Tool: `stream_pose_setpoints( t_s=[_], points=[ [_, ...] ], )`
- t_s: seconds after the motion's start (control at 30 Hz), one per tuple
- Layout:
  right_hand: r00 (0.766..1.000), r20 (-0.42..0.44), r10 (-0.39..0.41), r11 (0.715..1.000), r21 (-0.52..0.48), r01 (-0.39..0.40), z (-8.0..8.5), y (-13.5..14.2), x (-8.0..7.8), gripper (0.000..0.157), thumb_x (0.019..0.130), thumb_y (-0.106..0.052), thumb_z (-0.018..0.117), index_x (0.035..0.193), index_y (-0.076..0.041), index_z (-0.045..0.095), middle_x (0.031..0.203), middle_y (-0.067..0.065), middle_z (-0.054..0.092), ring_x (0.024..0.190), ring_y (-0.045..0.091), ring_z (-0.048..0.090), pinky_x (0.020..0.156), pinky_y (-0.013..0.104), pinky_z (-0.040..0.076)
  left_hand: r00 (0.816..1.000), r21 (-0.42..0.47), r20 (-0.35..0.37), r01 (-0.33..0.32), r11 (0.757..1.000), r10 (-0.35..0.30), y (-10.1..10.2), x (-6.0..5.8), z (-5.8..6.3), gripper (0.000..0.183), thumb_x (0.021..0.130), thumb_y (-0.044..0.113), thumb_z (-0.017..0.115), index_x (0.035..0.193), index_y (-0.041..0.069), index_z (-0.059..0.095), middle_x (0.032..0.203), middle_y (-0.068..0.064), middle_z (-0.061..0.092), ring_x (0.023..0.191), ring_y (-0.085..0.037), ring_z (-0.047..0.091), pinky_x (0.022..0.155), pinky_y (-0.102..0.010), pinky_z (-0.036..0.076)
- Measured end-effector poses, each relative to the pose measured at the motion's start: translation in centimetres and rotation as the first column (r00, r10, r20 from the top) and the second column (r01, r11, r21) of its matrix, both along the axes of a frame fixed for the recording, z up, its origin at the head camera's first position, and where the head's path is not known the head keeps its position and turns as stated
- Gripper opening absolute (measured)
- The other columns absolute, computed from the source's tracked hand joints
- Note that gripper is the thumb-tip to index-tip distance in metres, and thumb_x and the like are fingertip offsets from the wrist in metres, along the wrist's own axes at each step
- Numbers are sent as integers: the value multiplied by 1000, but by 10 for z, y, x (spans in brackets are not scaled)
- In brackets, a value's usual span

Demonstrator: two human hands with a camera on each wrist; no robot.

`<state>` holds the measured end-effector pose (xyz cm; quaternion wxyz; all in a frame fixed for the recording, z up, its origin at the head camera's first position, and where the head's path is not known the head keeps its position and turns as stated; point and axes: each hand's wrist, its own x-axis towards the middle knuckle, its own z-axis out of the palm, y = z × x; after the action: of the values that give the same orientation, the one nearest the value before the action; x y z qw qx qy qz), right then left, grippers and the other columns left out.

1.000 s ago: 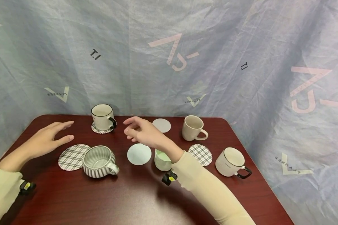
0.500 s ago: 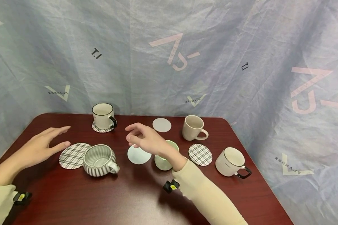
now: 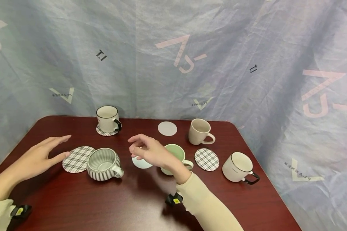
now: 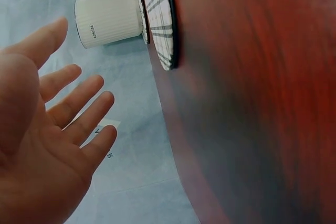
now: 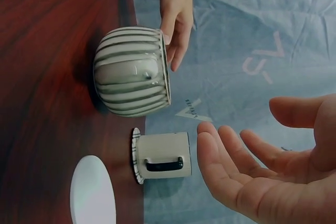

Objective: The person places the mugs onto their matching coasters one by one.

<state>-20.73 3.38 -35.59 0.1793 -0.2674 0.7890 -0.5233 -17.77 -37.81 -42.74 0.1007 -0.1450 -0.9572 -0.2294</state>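
My left hand [image 3: 39, 158] hovers with fingers extended and thumb apart, left of a plaid coaster [image 3: 75, 160]; it holds nothing. Beside that coaster, overlapping its edge in the head view, stands a striped grey-and-white mug [image 3: 96, 174], handle toward the right. My right hand [image 3: 151, 150] hangs over a plain white coaster [image 3: 142, 164], fingers loosely bent and nothing in them. Its wrist and forearm partly hide a green mug [image 3: 175, 150]. In the right wrist view, the striped mug [image 5: 128, 72] and a black-handled mug [image 5: 163, 156] appear past the fingers.
At the back left, a white black-handled mug [image 3: 107, 120] stands on a plaid coaster [image 3: 99, 131]. A beige mug [image 3: 198, 133] and a white coaster [image 3: 167, 128] are at the back. On the right lie a plaid coaster [image 3: 206, 159] and a white mug [image 3: 233, 168]. A cloth backdrop [image 3: 173, 64] hangs behind.
Both hands have drawn back a little toward me, the left also slightly leftward. More of the green mug, including its handle, now shows. The mugs and coasters stay in place.
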Motion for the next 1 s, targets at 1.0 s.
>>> stream_pose_setpoints(
  t_s=[1.0],
  points=[
    [1000, 22, 0, 999, -45, 1, -24, -11, 4, 33, 104, -15, 66, 137, -14, 65, 111, 0, 71, 96, 15, 77, 87, 32, 61, 997, 40, 73, 10, 999, -13, -7, 5, -14, 68, 100, 33, 77, 156, 6, 50, 147, -26, 51, 133, -50, 47, 97, -68, 37]
  ],
)
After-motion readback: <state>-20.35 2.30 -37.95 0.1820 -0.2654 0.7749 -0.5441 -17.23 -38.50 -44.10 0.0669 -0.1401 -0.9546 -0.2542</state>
